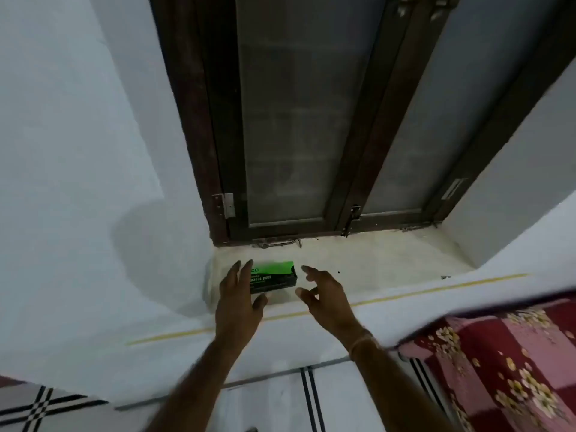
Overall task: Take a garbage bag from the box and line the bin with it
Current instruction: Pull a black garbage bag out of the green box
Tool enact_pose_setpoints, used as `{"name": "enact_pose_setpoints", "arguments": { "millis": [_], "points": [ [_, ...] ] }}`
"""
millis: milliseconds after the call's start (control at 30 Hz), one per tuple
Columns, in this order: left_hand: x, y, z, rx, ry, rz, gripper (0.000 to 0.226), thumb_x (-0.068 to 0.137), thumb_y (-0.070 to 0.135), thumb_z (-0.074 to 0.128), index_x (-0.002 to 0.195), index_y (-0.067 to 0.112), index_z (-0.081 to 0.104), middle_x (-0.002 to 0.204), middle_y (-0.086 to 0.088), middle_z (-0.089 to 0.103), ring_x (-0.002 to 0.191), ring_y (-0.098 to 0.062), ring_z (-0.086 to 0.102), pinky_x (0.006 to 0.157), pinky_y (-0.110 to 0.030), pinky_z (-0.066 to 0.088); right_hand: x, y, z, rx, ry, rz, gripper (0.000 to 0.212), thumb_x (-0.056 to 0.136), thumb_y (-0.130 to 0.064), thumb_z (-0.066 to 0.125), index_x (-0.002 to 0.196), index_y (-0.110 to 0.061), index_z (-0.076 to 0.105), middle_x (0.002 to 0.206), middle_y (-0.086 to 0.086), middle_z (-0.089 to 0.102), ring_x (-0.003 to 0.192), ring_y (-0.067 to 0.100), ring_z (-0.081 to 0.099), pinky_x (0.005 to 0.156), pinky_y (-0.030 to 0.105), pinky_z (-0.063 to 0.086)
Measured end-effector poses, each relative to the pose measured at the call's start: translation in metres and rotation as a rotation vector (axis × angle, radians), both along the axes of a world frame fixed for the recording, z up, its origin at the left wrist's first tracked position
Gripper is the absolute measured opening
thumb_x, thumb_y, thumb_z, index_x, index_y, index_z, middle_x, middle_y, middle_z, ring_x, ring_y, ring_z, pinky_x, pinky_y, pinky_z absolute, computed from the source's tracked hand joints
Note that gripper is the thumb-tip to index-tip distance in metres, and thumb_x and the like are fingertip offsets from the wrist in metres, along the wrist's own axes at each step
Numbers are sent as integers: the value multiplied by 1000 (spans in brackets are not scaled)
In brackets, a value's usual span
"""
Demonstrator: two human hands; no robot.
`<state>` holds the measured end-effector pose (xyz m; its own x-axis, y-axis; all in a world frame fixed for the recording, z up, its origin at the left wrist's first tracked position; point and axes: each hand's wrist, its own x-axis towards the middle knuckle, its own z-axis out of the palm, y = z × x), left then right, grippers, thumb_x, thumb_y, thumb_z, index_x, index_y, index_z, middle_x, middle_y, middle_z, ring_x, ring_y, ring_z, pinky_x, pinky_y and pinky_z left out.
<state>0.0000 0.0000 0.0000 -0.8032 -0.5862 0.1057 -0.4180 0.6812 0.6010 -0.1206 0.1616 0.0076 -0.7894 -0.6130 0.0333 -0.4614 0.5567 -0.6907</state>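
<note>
Windowsill [358, 263], spread hands [280, 294] flanking box [276, 275]

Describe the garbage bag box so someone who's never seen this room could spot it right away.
Find the dark-framed window set in the pale wall, then look down to its stone sill. Near the sill's left end lies a small flat box, between the left hand and right hand. Its bright green top and black front with lettering are the sill's only vivid colour.
</note>
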Motion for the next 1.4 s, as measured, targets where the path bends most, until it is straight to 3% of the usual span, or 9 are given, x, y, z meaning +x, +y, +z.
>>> {"name": "enact_pose_setpoints", "arguments": {
  "millis": [133, 267, 500, 633, 767, 967, 1133, 1200, 1400],
  "points": [
    [-36, -27, -18, -42, -158, -53, 75, 89, 37, 73, 154, 21, 42, 159, -12, 40, 145, -34, 37, 102, -49, 52, -37, -33, -14, 52, -129, 20, 64, 95, -25, 70, 154, -15, 44, 128, 11, 59, 98, 26, 69, 91, 39, 58],
    [-47, -36, -36, -2, -160, -97, 61, 85, 32, 78, 141, 21, 57, 131, -6, 64, 122, -30, 56, 85, -43, 58, -66, -46, -33, 53, -232, 89, 57, 86, -26, 77, 140, -16, 61, 121, 14, 68, 105, 31, 69, 93, 44, 57],
    [-44, -46, -34, 221, -28, -90, 59, 86, 49, 63, 138, 23, 58, 131, 0, 61, 119, -21, 58, 92, -38, 58, -87, -31, -26, -259, -486, 34, 28, 78, -7, 86, 99, -5, 66, 97, 3, 72, 77, 15, 73, 64, 21, 56],
    [-52, -44, -15, 298, 39, -114, 57, 83, 48, 63, 134, 24, 61, 128, 0, 60, 116, -16, 60, 97, -38, 56, -98, -21, -15, -431, -689, 86, 28, 85, -15, 82, 87, -5, 56, 100, 19, 72, 79, 24, 71, 73, 35, 57],
    [-54, -48, 5, 336, 117, -80, 52, 83, 42, 68, 132, 28, 58, 126, -2, 59, 114, 9, 57, 93, -13, 51, -113, -11, -14, -591, -873, 100, 18, 90, -3, 73, 87, -3, 56, 97, 19, 64, 95, 26, 64, 90, 49, 56],
    [-53, -42, 20, 342, 174, -45, 57, 80, 46, 68, 131, 23, 60, 126, 12, 58, 113, 12, 58, 87, -6, 49, -118, -20, -14, -264, -158, 141, 38, 81, -13, 82, 115, -28, 74, 116, -12, 63, 111, 14, 56, 88, 21, 46],
    [-58, -36, 23, 323, 193, -43, 59, 79, 46, 68, 131, 19, 61, 126, 12, 58, 112, 14, 57, 86, -5, 48, -117, -20, -7, -353, -258, 300, 46, 85, -22, 78, 130, -21, 69, 111, -2, 68, 100, 8, 58, 76, 6, 40],
    [-58, -36, 23, 309, 185, -32, 61, 78, 47, 68, 131, 19, 62, 125, 12, 59, 111, 15, 57, 85, -4, 48, -119, -19, -6, -395, -288, 281, 37, 83, -23, 79, 119, -19, 72, 113, -2, 70, 101, 15, 63, 74, 10, 44],
    [-55, -36, 22, 270, 145, 10, 52, 85, 24, 78, 133, 19, 60, 124, 0, 63, 111, 15, 57, 83, -4, 49, -113, -15, -4, -626, -512, 196, 15, 95, -18, 69, 92, -4, 75, 99, 11, 75, 98, 33, 71, 89, 56, 56]
  ]
}}
